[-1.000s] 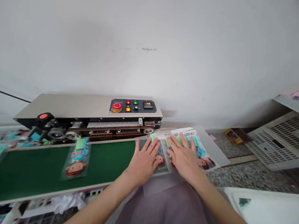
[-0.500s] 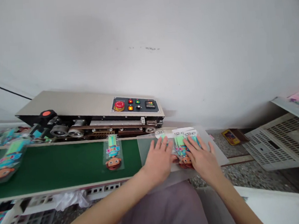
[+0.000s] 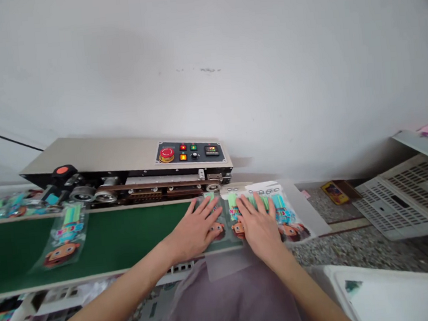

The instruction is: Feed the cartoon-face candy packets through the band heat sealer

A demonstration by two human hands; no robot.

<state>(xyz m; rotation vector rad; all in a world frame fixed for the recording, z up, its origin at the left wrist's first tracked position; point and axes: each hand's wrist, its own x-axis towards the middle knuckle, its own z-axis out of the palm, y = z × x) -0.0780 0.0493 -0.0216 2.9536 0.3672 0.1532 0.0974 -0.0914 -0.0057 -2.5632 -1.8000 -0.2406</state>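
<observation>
My left hand (image 3: 194,232), fingers spread, lies over a clear plastic packet (image 3: 217,229) at the right end of the green conveyor belt (image 3: 130,232). The packet shows green sticks and a cartoon face, partly covered by the hand. Flat on a second such packet (image 3: 234,213) rests my right hand (image 3: 260,222), fingers apart, on a translucent sheet (image 3: 309,217). Further packets (image 3: 287,216) overlap just right of that hand, their upper ends over white paper. Farther left, one packet (image 3: 67,235) lies on the belt.
Behind the belt stands a band sealing machine (image 3: 123,151) with rollers and a lit control panel. More packets (image 3: 11,203) lie beyond the belt at far left. Plastic crates (image 3: 401,204) and a small yellow box (image 3: 335,193) are on the right; a white bin (image 3: 397,289) is lower right.
Both hands have moved left, the left one onto the belt's end with a packet under it. The packets by my right hand are more spread out. Packets on the belt have travelled left.
</observation>
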